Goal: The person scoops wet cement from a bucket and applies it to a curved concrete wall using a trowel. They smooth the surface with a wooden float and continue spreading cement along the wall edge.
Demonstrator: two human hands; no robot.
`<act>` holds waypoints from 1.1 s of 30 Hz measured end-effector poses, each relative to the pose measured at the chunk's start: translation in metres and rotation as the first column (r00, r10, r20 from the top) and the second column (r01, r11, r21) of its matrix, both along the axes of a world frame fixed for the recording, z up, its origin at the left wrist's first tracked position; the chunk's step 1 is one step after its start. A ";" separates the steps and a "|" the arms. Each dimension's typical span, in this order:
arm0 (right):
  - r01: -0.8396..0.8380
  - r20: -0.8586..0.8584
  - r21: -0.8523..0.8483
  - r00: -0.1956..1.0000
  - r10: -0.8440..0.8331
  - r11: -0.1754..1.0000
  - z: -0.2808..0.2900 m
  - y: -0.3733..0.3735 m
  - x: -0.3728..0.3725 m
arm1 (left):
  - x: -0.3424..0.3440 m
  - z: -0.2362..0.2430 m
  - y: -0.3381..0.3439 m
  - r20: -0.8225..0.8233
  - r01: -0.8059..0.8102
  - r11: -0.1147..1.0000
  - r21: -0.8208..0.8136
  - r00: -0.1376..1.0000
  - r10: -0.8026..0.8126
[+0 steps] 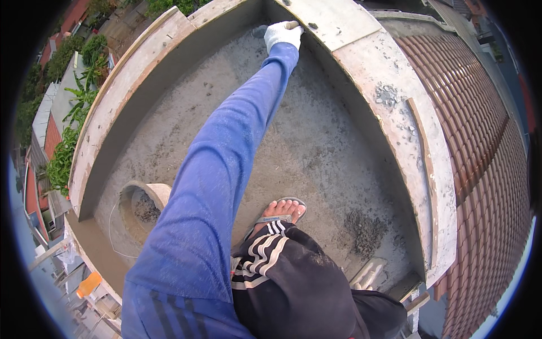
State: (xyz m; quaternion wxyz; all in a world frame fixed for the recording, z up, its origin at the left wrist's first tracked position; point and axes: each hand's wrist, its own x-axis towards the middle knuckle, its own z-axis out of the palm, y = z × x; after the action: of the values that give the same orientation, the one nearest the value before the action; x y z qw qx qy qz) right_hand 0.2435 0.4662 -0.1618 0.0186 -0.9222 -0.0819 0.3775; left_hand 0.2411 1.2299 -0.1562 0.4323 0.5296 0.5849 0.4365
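Observation:
My left hand (283, 35), in a white knit glove, reaches to the far corner of a curved, grey-plastered trough. Its fingers are closed against the inner face of the right wall (319, 56). What they hold is mostly hidden by the glove. A small grey, rounded shape (259, 31) shows just left of the glove; whether it belongs to a held tool is unclear. The blue sleeve (220, 147) stretches up from the lower left. My right hand does not show. A bucket (161, 193) with a wire handle lies tipped beside the sleeve, dark mortar (145, 208) inside.
A sandaled foot (282, 210) stands on the rough floor (293, 158). To its right are a mortar heap (366, 230) and a pale elongated thing (368, 273) I cannot identify. A wooden strip (424, 169) lies along the right wall top. Tiled roofing (480, 130) is beyond.

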 end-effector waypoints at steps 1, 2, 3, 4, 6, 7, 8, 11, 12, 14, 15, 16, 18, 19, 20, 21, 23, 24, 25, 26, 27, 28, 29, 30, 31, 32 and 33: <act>-0.012 -0.014 0.005 1.000 0.012 1.000 -0.004 0.013 -0.006 | -0.001 -0.003 0.002 -0.014 0.005 1.000 -0.003 1.000 -0.005; -0.007 -0.030 0.014 1.000 0.007 1.000 -0.006 0.022 -0.010 | -0.001 -0.002 0.003 -0.026 0.014 1.000 -0.007 1.000 -0.014; -0.010 -0.039 0.015 0.999 0.010 1.000 -0.007 0.029 -0.015 | -0.001 -0.002 0.004 -0.039 0.022 1.000 -0.010 0.999 -0.023; -0.018 -0.051 0.015 0.999 0.019 1.000 -0.008 0.035 -0.018 | -0.001 -0.002 0.003 -0.035 0.029 1.000 -0.012 0.999 -0.029; -0.034 -0.057 0.017 0.998 0.035 0.999 -0.010 0.048 -0.026 | -0.003 -0.002 0.005 -0.025 0.039 0.999 -0.011 0.999 -0.040; -0.042 -0.063 0.020 0.997 0.043 0.999 -0.012 0.055 -0.030 | -0.005 -0.002 0.005 -0.040 0.053 0.999 -0.002 0.998 -0.053; -0.049 -0.069 0.023 0.996 0.050 0.999 -0.014 0.060 -0.034 | -0.006 0.001 0.004 -0.049 0.066 0.998 0.007 0.997 -0.066; -0.071 -0.073 0.028 0.995 0.073 0.997 -0.019 0.074 -0.040 | -0.006 0.016 -0.005 -0.182 0.101 0.994 0.043 0.979 -0.092; -0.073 -0.072 0.034 0.995 0.075 0.997 -0.021 0.078 -0.041 | -0.007 0.023 -0.007 -0.242 0.111 0.992 0.055 0.966 -0.095; -0.084 -0.069 0.037 0.994 0.087 0.996 -0.022 0.085 -0.042 | -0.016 0.030 -0.006 -0.398 0.245 0.969 0.022 0.891 -0.216; -0.096 -0.072 0.050 0.992 0.100 0.994 -0.025 0.091 -0.042 | -0.026 0.023 0.002 -0.406 0.304 0.950 0.062 0.878 -0.255; -0.108 -0.078 0.059 0.991 0.112 0.992 -0.026 0.095 -0.043 | -0.036 0.017 0.009 -0.416 0.363 0.926 0.102 0.861 -0.292; -0.109 -0.075 0.056 0.991 0.113 0.993 -0.027 0.099 -0.044 | -0.042 0.029 0.005 -0.491 0.396 0.912 0.103 0.818 -0.300; -0.108 -0.070 0.060 0.991 0.113 0.992 -0.029 0.102 -0.042 | -0.043 0.031 0.009 -0.498 0.382 0.918 0.107 0.820 -0.284; -0.109 -0.070 0.060 0.991 0.113 0.992 -0.030 0.105 -0.042 | -0.046 0.036 0.009 -0.507 0.369 0.923 0.107 0.819 -0.268; -0.114 -0.072 0.059 0.990 0.118 0.992 -0.030 0.107 -0.042 | -0.048 0.047 0.007 -0.570 0.360 0.932 0.036 0.774 -0.277; -0.110 -0.074 0.059 0.991 0.114 0.992 -0.029 0.112 -0.041 | -0.049 0.046 0.011 -0.670 0.381 0.924 0.031 0.694 -0.264; -0.106 -0.081 0.067 0.991 0.111 0.992 -0.031 0.116 -0.042 | -0.050 0.046 0.013 -0.717 0.390 0.920 0.026 0.649 -0.254; -0.106 -0.082 0.071 0.990 0.112 0.992 -0.031 0.120 -0.041 | -0.050 0.044 0.011 -0.713 0.395 0.917 0.045 0.656 -0.247; -0.105 -0.084 0.065 0.990 0.111 0.992 -0.030 0.120 -0.041 | -0.048 0.044 0.007 -0.713 0.384 0.923 0.037 0.657 -0.245; -0.107 -0.085 0.065 0.990 0.112 0.992 -0.031 0.122 -0.042 | -0.046 0.045 0.004 -0.714 0.373 0.927 0.029 0.658 -0.242; -0.106 -0.084 0.062 0.990 0.111 0.993 -0.032 0.124 -0.043 | -0.044 0.046 0.001 -0.714 0.361 0.932 0.021 0.658 -0.238; -0.108 -0.091 0.063 0.989 0.114 0.992 -0.033 0.128 -0.045 | -0.043 0.042 0.002 -0.728 0.364 0.931 0.033 0.647 -0.227; -0.110 -0.093 0.067 0.989 0.116 0.992 -0.033 0.130 -0.048 | -0.044 0.038 0.002 -0.743 0.367 0.929 0.045 0.635 -0.214; -0.113 -0.101 0.064 0.988 0.119 0.992 -0.033 0.132 -0.049 | -0.045 0.034 0.002 -0.757 0.369 0.928 0.057 0.622 -0.201; -0.120 -0.101 0.058 0.987 0.126 0.991 -0.032 0.131 -0.052 | -0.043 0.038 0.001 -0.781 0.388 0.921 0.039 0.586 -0.214; -0.123 -0.107 0.056 0.986 0.128 0.991 -0.033 0.134 -0.054 | -0.040 0.042 0.003 -0.804 0.407 0.913 0.021 0.550 -0.226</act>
State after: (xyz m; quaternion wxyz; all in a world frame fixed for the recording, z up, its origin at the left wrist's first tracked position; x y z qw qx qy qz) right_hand 0.1890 0.5999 -0.1952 0.0222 -0.8923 -0.1480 0.4260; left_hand 0.2009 1.2326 -0.1137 0.1457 0.8048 0.5603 0.1312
